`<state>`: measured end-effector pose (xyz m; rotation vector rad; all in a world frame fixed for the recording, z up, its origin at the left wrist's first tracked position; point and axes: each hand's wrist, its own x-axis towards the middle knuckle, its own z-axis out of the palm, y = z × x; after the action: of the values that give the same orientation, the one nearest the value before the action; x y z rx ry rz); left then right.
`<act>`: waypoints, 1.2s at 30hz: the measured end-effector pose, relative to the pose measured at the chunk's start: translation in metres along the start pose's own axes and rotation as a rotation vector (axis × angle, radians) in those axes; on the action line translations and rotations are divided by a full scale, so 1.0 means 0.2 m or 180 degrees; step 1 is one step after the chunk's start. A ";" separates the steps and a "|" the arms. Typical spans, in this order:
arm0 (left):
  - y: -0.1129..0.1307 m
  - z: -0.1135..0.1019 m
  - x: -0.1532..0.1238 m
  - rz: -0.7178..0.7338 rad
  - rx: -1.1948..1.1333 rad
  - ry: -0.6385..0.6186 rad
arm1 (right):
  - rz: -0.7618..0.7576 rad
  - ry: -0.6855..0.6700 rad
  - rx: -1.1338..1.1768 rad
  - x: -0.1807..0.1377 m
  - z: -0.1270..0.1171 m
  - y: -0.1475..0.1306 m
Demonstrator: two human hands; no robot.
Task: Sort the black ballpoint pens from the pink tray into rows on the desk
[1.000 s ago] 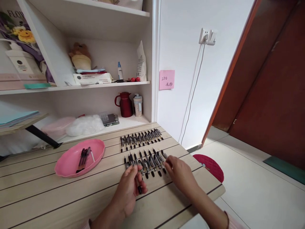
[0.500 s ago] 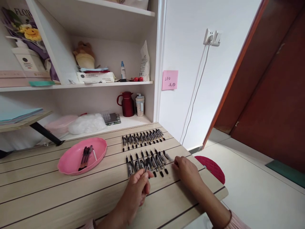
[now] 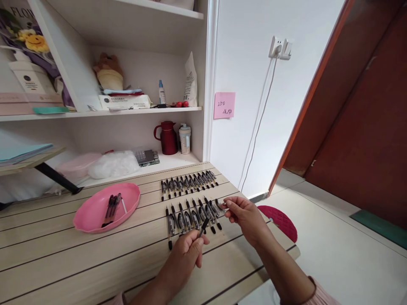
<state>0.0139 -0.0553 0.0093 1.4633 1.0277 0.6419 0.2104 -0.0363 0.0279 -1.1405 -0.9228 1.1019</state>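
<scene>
My left hand [image 3: 189, 250] is closed around a pen [image 3: 204, 227], whose black end points up and to the right. At the right end of the front row, my right hand [image 3: 243, 216] pinches the end of a clear pen part [image 3: 220, 204], possibly a barrel or cap. The front row of pens [image 3: 187, 218] lies side by side on the table, black pieces alternating with clear ones. Behind it runs a second row of similar pens [image 3: 187, 183]. To the left, a pink plate [image 3: 87, 212] holds several dark pens [image 3: 112, 207] and a thin white stick [image 3: 124, 206].
The striped wooden table [image 3: 57, 262] meets a white shelf unit holding a red jug [image 3: 168, 137] and a cup [image 3: 185, 139]. A black-legged stand [image 3: 59, 178] is at the left. A red round seat [image 3: 280, 222] sits beyond the table's right edge.
My right hand has lifted and moved left to the end of the front row, where its fingers now pinch the clear part. My left hand has shifted slightly right and down with its pen.
</scene>
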 end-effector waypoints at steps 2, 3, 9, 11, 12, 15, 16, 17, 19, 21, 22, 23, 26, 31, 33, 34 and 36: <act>0.00 0.00 0.00 0.0029 0.0059 -0.0023 | -0.0019 -0.0091 0.0107 -0.03 0.05 0.00; 0.00 0.00 0.00 0.0048 0.0068 -0.0026 | -0.0037 -0.0136 0.0111 -0.04 0.07 0.00; -0.01 0.00 0.00 0.0079 0.0051 0.0004 | -0.0130 -0.0233 0.0038 -0.07 0.14 0.00; 0.00 0.00 -0.01 0.0062 0.0080 -0.0022 | -0.0133 -0.0320 -0.0060 -0.07 0.14 0.00; 0.00 0.00 -0.01 0.0059 0.0089 -0.0018 | -0.0140 -0.0376 -0.0124 -0.07 0.15 -0.01; 0.00 0.00 -0.01 0.0078 0.0101 0.0001 | -0.0192 -0.0536 -0.0299 -0.08 0.15 -0.01; 0.00 0.00 -0.01 0.0089 0.0103 -0.0001 | -0.0203 -0.0562 -0.0330 -0.09 0.15 -0.01; 0.00 0.00 -0.01 0.0103 0.0103 -0.0008 | -0.0200 -0.0574 -0.0344 -0.09 0.15 -0.01; 0.00 0.00 -0.01 0.0130 0.0094 -0.0006 | -0.0159 -0.0562 -0.0337 -0.10 0.16 0.00; 0.00 0.01 -0.01 0.0153 0.0088 0.0018 | -0.0121 -0.0551 -0.0319 -0.10 0.16 0.00; 0.01 0.01 -0.01 0.0166 0.0091 0.0039 | -0.0117 -0.0546 -0.0313 -0.10 0.16 0.01; 0.01 0.01 -0.01 0.0179 0.0099 0.0063 | -0.0127 -0.0533 -0.0311 -0.10 0.16 0.01; 0.03 0.01 -0.02 0.0217 0.0121 0.0096 | -0.0180 -0.0477 -0.0298 -0.11 0.17 0.00; 0.05 0.01 -0.03 0.0177 0.0069 0.0040 | -0.0083 -0.0553 0.0017 -0.13 0.18 -0.02; 0.05 0.00 -0.03 0.0172 0.0066 0.0033 | -0.0012 -0.0609 0.0143 -0.13 0.17 -0.02; 0.04 0.00 -0.03 0.0181 0.0074 0.0027 | 0.0006 -0.0615 0.0179 -0.13 0.17 -0.02; 0.04 0.00 -0.03 0.0226 0.0101 0.0028 | 0.0016 -0.0611 0.0207 -0.13 0.16 -0.02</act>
<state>0.0132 -0.0607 0.0185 1.5314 1.0004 0.6859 0.1745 -0.0548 0.0385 -0.9967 -1.0252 1.2526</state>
